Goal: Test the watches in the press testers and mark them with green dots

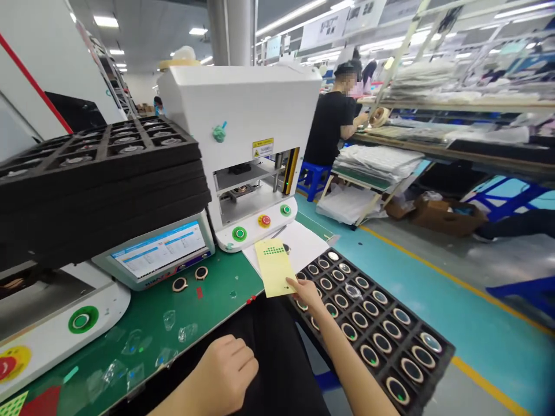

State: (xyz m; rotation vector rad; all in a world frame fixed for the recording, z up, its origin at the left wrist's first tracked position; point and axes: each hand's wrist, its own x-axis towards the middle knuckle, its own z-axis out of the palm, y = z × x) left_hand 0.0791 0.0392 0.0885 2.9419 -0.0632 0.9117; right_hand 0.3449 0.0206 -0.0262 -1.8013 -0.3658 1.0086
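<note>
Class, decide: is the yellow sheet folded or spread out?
Spread out: the yellow sheet shows its broad face without a visible fold, green dots near its far end, the right hand gripping near one corner.

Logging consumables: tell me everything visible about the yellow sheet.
The yellow sheet is pale, roughly rectangular and looks like thin paper or film. Rows of small green dots sit near its far end, with a dark spot near the gripped corner. The right hand pinches its near right corner in the fingers. It overlaps the white paper in view; whether they touch is unclear.
</note>
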